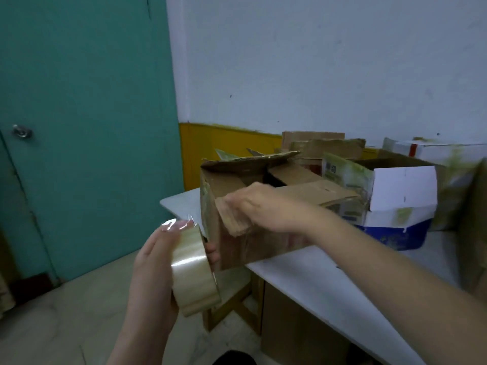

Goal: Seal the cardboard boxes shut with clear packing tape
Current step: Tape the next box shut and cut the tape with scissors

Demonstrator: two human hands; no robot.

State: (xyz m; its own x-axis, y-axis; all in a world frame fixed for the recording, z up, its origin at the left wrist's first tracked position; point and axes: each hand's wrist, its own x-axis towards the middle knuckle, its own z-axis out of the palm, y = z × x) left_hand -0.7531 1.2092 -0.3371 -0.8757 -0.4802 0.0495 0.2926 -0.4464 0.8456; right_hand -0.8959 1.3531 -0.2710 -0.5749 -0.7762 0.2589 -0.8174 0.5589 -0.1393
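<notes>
The left hand [150, 270] grips the tape roll [193, 272], fingers curled round its rim, just left of the box [253, 214] at the table [316, 280] corner. A loose tape end [171, 224] glints at the top of the roll. The right hand [253, 206] presses a flap [233, 219] down over the box's near left edge, fingers bent over it (whether it pinches the flap is unclear). The box lies right of the roll, its long axis running rightward along the table, so the left hand seems nearer to start the strip.
</notes>
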